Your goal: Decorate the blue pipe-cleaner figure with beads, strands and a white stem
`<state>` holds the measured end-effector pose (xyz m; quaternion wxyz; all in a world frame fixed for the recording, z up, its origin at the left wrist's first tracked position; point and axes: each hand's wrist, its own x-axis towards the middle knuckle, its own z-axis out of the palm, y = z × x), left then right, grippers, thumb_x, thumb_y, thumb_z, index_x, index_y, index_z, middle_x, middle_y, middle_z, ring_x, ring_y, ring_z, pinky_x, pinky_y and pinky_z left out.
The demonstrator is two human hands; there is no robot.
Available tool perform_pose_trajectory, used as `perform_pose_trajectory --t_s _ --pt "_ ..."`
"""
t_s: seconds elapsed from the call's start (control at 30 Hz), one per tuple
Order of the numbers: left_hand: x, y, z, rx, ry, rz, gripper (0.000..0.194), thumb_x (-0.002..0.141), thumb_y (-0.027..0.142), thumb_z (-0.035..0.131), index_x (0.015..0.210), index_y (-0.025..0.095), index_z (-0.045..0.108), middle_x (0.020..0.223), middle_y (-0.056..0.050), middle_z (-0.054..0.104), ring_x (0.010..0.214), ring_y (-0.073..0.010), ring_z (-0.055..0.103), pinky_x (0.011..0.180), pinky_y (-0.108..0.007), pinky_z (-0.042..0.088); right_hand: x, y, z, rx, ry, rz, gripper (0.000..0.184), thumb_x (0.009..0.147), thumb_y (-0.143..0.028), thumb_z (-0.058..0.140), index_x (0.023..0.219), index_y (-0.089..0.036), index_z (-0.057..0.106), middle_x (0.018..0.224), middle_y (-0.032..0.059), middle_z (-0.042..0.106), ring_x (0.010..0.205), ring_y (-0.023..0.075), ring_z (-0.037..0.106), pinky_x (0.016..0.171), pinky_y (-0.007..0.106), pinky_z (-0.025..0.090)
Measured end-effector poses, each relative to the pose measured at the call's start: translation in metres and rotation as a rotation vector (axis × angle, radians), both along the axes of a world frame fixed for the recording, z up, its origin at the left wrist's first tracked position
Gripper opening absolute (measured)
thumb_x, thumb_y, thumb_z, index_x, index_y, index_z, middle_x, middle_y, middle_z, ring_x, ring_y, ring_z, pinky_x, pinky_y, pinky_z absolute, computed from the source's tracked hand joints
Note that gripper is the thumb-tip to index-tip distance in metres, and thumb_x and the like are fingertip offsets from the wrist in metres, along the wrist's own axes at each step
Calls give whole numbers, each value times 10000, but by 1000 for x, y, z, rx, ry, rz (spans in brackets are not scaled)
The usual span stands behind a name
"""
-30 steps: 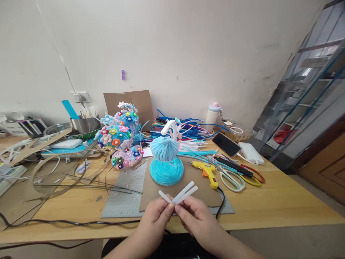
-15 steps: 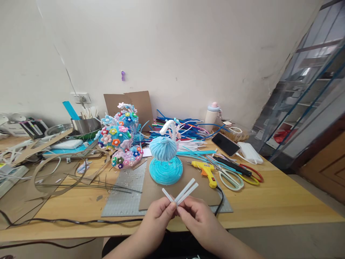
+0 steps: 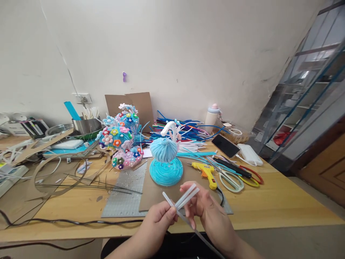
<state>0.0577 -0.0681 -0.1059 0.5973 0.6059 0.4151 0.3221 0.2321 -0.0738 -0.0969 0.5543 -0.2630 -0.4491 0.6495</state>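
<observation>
My left hand (image 3: 163, 216) pinches crossed pale white pipe cleaners (image 3: 185, 197) between thumb and fingers. Their short ends fan upward, and one long tail runs down to the right past my right palm. My right hand (image 3: 211, 212) has its fingers apart, curved beside and behind the strips; whether a fingertip touches them I cannot tell. Beyond both hands stands a light blue pipe-cleaner lamp shape (image 3: 164, 150) with a white curved stem, on a round turquoise base (image 3: 166, 172).
A yellow glue gun (image 3: 206, 172) lies right of the base, with scissors (image 3: 231, 181) and pliers (image 3: 252, 176) beyond. Flower-covered pieces (image 3: 115, 138) stand at left. Behind are a heap of pipe cleaners (image 3: 185, 126), a phone (image 3: 225, 145) and a bottle (image 3: 212, 117). A black cable (image 3: 81, 222) crosses the front.
My right hand has let go of the crossing point, opened its fingers and moved up and right. The long tail now shows below. My left hand keeps its pinch.
</observation>
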Motion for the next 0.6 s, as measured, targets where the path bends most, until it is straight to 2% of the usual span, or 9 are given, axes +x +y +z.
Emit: perform_pose_trajectory --t_s 0.07,0.17,0.27,0.4,0.47,0.5,0.57,0.6 --pt "1 -1 -2 16 24 -7 562 825 708 465 696 163 513 654 26 390 633 -130 335 601 -260 270 -1 3 4 -70 143 159 590 932 -661 326 1036 -160 619 688 41 601 509 122 545 368 178 393" --pt "3 -3 -4 8 40 -15 597 794 755 457 665 173 484 644 25 391 635 -133 342 612 -265 283 -4 5 6 -156 296 308 500 958 -582 336 829 -174 594 795 47 642 403 85 564 306 149 313" --pt "6 -5 -9 -32 32 -21 605 773 770 474 657 176 479 626 28 396 611 -126 335 598 -263 276 -8 4 -1 -212 384 317 416 947 -494 403 707 -173 514 707 -7 590 326 51 520 285 129 231" --pt "2 -9 -21 -71 -61 -13 597 756 759 525 667 170 494 602 36 382 568 -107 301 565 -252 250 -13 4 -8 -227 355 329 395 927 -478 430 674 -177 454 651 -45 518 283 16 420 274 127 191" --pt "-9 -14 -30 -76 -144 8 596 758 754 531 691 162 525 599 35 381 552 -100 287 549 -249 234 -18 10 -5 -173 239 409 462 930 -582 348 742 -183 487 685 -25 544 308 43 469 278 142 234" --pt "-15 -18 -34 -59 -172 23 596 768 749 524 695 157 544 604 28 390 551 -100 290 547 -250 232 -23 15 -2 -127 123 435 538 935 -635 245 827 -184 519 702 -5 566 339 72 512 288 157 272" --pt "-30 -27 -43 11 -182 70 595 800 728 504 674 151 573 620 8 419 564 -107 313 559 -258 247 -40 32 5 20 -301 412 710 942 -626 -7 1063 -170 524 717 33 610 423 130 583 333 199 365" --pt "-38 -31 -48 48 -163 116 590 811 713 506 648 151 576 621 0 428 578 -115 329 576 -264 262 -52 43 7 113 -574 338 701 967 -545 -60 1163 -163 495 736 43 630 468 140 601 370 215 405"
